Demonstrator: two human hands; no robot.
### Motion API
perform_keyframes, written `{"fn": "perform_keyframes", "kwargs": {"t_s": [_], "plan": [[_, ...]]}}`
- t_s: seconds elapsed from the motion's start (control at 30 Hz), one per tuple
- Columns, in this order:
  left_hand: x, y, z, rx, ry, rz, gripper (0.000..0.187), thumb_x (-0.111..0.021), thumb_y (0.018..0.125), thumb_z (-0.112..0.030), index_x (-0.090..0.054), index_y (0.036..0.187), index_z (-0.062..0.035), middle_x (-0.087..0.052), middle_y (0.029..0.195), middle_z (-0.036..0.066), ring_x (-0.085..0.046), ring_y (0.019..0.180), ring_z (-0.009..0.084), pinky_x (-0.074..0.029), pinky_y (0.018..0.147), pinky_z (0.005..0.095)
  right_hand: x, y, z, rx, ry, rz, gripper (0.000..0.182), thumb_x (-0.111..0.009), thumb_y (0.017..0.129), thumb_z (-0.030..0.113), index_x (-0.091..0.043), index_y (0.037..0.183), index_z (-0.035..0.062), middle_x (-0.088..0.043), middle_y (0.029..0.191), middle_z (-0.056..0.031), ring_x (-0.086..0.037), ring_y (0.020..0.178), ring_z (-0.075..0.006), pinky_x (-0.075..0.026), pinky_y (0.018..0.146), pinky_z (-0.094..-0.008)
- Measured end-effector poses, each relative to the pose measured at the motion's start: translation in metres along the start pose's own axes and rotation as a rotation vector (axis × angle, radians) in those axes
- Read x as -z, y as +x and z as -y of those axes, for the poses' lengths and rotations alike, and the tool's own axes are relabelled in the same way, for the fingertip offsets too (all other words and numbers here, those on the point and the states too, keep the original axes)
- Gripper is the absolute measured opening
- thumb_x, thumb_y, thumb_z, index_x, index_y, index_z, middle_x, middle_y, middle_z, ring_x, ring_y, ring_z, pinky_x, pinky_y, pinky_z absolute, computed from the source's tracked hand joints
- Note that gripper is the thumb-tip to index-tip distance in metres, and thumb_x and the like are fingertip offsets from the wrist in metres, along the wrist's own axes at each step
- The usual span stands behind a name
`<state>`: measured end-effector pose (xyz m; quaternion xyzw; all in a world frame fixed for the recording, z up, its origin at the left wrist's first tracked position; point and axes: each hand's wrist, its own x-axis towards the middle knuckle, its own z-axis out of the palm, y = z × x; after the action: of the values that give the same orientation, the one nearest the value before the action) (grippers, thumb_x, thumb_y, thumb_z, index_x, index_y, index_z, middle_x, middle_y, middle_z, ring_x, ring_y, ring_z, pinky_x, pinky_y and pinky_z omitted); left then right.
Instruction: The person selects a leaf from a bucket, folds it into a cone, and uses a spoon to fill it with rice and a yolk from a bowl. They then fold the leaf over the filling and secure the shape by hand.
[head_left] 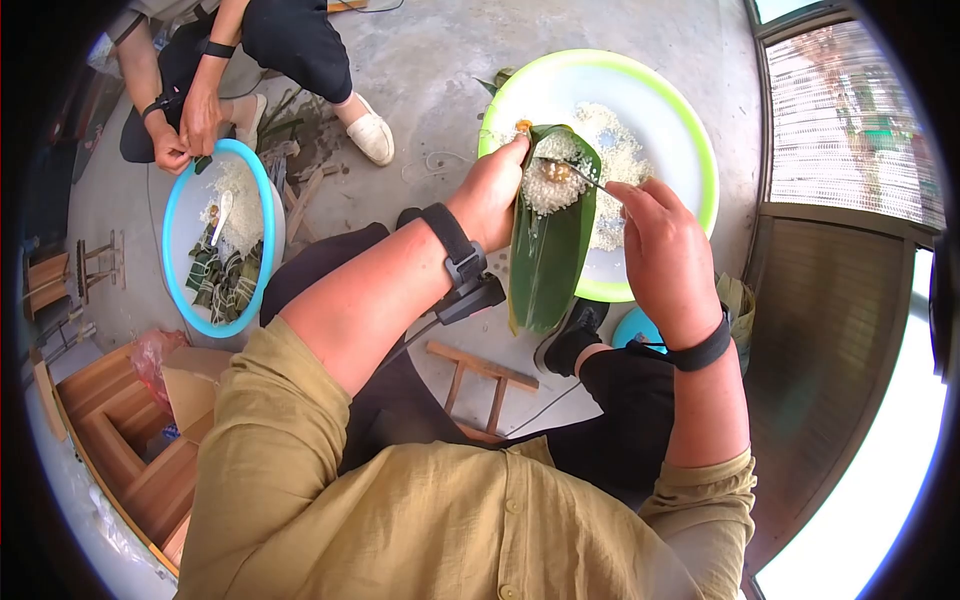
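Observation:
A long green leaf (550, 262) is folded at its top and holds white rice (550, 190) with a brownish lump in it. My left hand (491, 192) is wrapped round the leaf's upper left side. In my right hand (668, 255) is the handle of a thin metal spoon (584, 177), pinched between the fingers; its tip rests at the rice in the leaf. Behind the leaf stands a large white basin with a lime-green rim (700, 130), with loose rice (622, 165) spread over its bottom.
At the upper left, another person (290, 45) works with both hands over a blue-rimmed basin (272, 215) holding rice, a white spoon and wrapped leaf bundles. A small wooden stool (482, 366) is below my hands. A cardboard box (195, 385) lies left; a door panel (835, 350) stands right.

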<state>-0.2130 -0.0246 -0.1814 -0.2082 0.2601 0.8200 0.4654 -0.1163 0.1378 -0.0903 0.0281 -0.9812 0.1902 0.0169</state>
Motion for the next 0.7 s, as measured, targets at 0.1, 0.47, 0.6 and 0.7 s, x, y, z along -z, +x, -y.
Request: {"fn": "perform_keyframes", "kwargs": {"t_s": [0.1, 0.47, 0.6, 0.7], "plan": [[-0.003, -0.002, -0.001, -0.007, -0.005, 0.009, 0.048, -0.026, 0.108, -0.037, -0.052, 0.128, -0.0020, -0.063, 0.119, 0.015, -0.064, 0.105, 0.0263, -0.054, 0.093, 0.0431, 0.001, 0.000, -0.004, 0.019, 0.013, -0.044, 0.032, -0.055, 0.082, -0.002, -0.068, 0.109, 0.0083, -0.062, 0.092, -0.0117, -0.064, 0.079, -0.0334, -0.053, 0.071, -0.0417], [-0.002, -0.001, -0.004, -0.023, -0.034, 0.020, 0.049, -0.028, 0.108, -0.038, -0.053, 0.129, -0.0020, -0.066, 0.116, 0.015, -0.068, 0.099, 0.0245, -0.059, 0.086, 0.0406, 0.021, -0.001, -0.011, 0.070, 0.004, -0.191, 0.030, -0.060, 0.079, -0.005, -0.070, 0.103, 0.0090, -0.062, 0.087, -0.0080, -0.064, 0.079, -0.0285, -0.052, 0.067, -0.0395], [0.003, 0.003, -0.003, -0.014, -0.021, 0.035, 0.050, -0.027, 0.108, -0.039, -0.052, 0.130, -0.0018, -0.065, 0.116, 0.015, -0.068, 0.100, 0.0248, -0.058, 0.087, 0.0409, 0.016, 0.001, -0.011, 0.064, -0.039, -0.160, 0.032, -0.061, 0.078, -0.004, -0.069, 0.106, 0.0102, -0.061, 0.086, -0.0074, -0.063, 0.078, -0.0287, -0.052, 0.067, -0.0396], [-0.001, -0.002, -0.003, -0.016, -0.002, 0.014, 0.051, -0.026, 0.108, -0.040, -0.051, 0.130, -0.0017, -0.065, 0.116, 0.015, -0.067, 0.100, 0.0249, -0.058, 0.086, 0.0409, 0.012, 0.002, -0.011, 0.063, -0.074, -0.147, 0.034, -0.061, 0.078, -0.003, -0.069, 0.107, 0.0112, -0.060, 0.086, -0.0076, -0.063, 0.078, -0.0289, -0.051, 0.066, -0.0397]]}}
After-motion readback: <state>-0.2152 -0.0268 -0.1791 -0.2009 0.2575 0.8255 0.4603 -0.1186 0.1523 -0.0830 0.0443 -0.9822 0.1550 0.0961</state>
